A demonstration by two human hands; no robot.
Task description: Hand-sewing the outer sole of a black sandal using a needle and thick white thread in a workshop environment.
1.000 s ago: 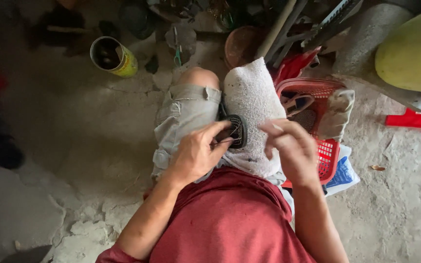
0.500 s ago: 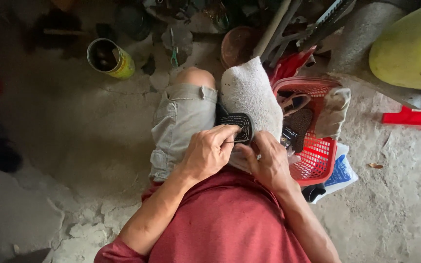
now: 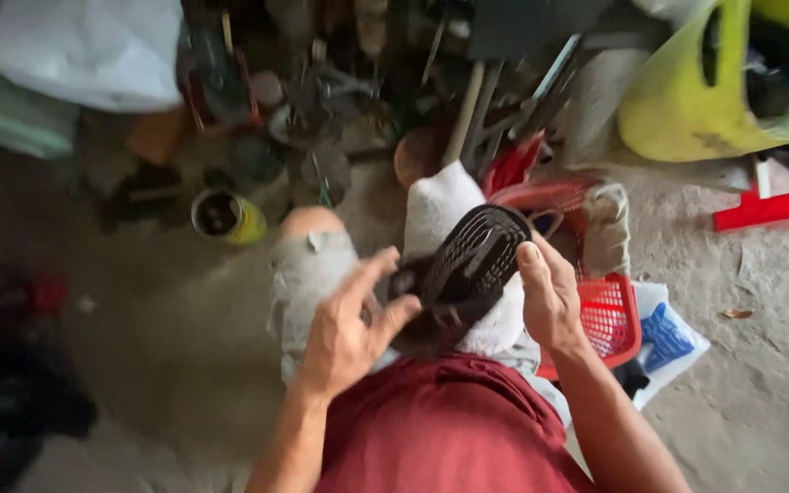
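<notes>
I hold a black round slotted grille part (image 3: 469,260) up in front of me, over a white cloth (image 3: 445,215) draped on my right knee. My right hand (image 3: 550,297) grips its right rim, thumb on the front. My left hand (image 3: 349,324) touches the part's lower left side, fingers spread and partly open around a dark piece there. What exactly the left fingers pinch is blurred. I sit on the floor in grey shorts and a red shirt.
A red plastic basket (image 3: 609,315) sits right of my leg, with a blue-and-white packet (image 3: 673,338) beside it. A yellow tin (image 3: 226,217) stands at left. Tools and clutter (image 3: 340,100) fill the back; a yellow-green jug (image 3: 696,87) is at upper right.
The black part was low on my lap between both hands; now it is raised and tilted toward me, larger in view. The camera has also tipped upward.
</notes>
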